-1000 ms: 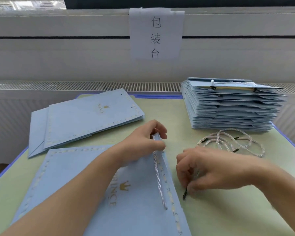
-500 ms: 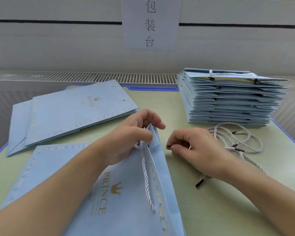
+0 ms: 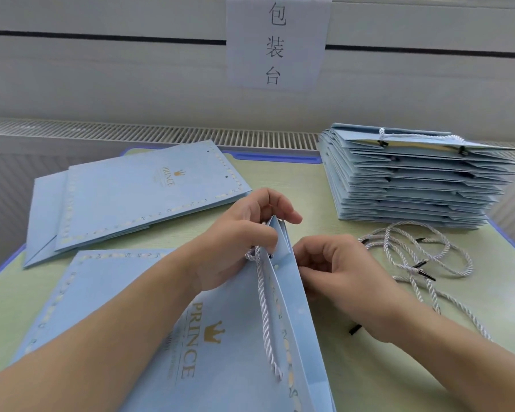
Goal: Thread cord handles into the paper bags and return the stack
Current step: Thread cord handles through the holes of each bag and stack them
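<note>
A light-blue paper bag (image 3: 226, 361) marked PRINCE lies in front of me, its top edge lifted. My left hand (image 3: 238, 239) grips that top edge, fingers curled over it. A white twisted cord handle (image 3: 265, 316) hangs down the bag's front face from a hole near the top. My right hand (image 3: 339, 272) sits against the bag's right side near the top and pinches the end of a second cord (image 3: 422, 295). That cord trails back under my right wrist, its black tip (image 3: 355, 329) lying on the table.
A tall stack of flat blue bags (image 3: 414, 179) with cord handles stands at the back right. Loose white cords (image 3: 416, 251) lie in front of it. Two flat bags (image 3: 131, 197) lie at the back left. The green table (image 3: 295, 185) meets a radiator grille behind.
My right hand moved left from the table up to the bag's top edge, carrying the cord end. My left hand lifted the bag's top edge higher. The view moved closer.
</note>
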The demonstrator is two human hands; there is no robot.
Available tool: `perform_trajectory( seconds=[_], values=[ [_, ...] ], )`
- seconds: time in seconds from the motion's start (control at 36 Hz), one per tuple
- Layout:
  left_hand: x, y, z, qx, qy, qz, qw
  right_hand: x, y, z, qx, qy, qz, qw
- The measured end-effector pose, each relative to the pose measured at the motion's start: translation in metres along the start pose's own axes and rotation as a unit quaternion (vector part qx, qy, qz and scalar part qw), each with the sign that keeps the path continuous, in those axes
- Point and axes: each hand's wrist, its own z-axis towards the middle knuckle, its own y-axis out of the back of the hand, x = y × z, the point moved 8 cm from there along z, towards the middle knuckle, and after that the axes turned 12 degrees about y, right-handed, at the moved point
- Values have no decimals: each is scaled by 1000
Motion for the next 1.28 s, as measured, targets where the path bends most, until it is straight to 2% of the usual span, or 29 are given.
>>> perform_trajectory(
  seconds=[0.11,0.36,0.58,0.72,0.83,1.03,1.17,1.28],
  values=[
    [0,-1,-1,-1,0,7,1000,-5,-5,0,-3,-31,58,998],
    [0,-2,1,-5,2,-4,1000,0,-6,0,-27,-3,71,997],
    [0,-2,0,-4,-3,-12,1000,5,-6,-1,-57,-13,152,987],
    [1,-3,1,-5,-8,-12,1000,4,-4,-1,-68,3,112,991],
    [2,-4,2,-5,-10,-8,1000,4,-5,0,-56,-6,95,994],
    [2,-3,2,-2,-3,-3,1000,5,-9,-2,-42,-22,146,988],
    [1,-4,1,7,1,-20,1000,8,-14,-4,4,-24,188,982],
    [1,-3,1,9,-3,-28,1000,10,-15,-2,4,-12,185,983]
  ],
)
